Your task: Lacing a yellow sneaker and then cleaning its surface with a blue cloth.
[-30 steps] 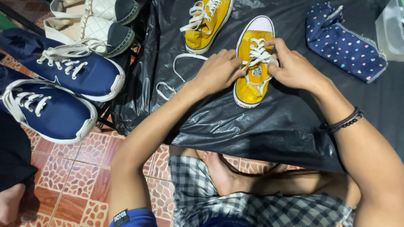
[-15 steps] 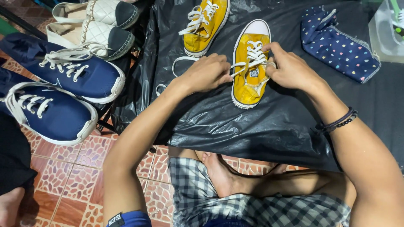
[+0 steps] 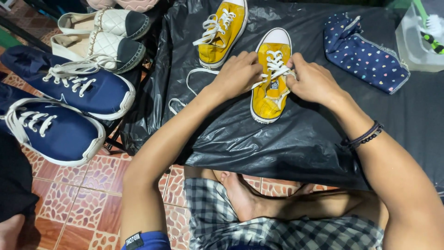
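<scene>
We see a small yellow sneaker lying on a black plastic sheet, its white toe cap pointing away from the person and its heel toward them. Both hands work at its white laces. The left hand rests against the shoe's left side, fingers curled in and pinching a lace end near the eyelets. The right hand presses against the right side, fingers likewise bent closed with the thumb and forefinger nipping the lace at the top of the tongue. A loose run of lace trails off to the left over the plastic. On the right wrist sits a dark beaded bracelet.

Just beyond the left hand lies a second yellow sneaker, tilted, its laces slack. To the far right rests a navy fabric shoe with small coloured hearts, and beside it a clear plastic tub. Off the sheet to the left, two navy sneakers and a pair of cream quilted flats are crowded together above the patterned red tile floor
</scene>
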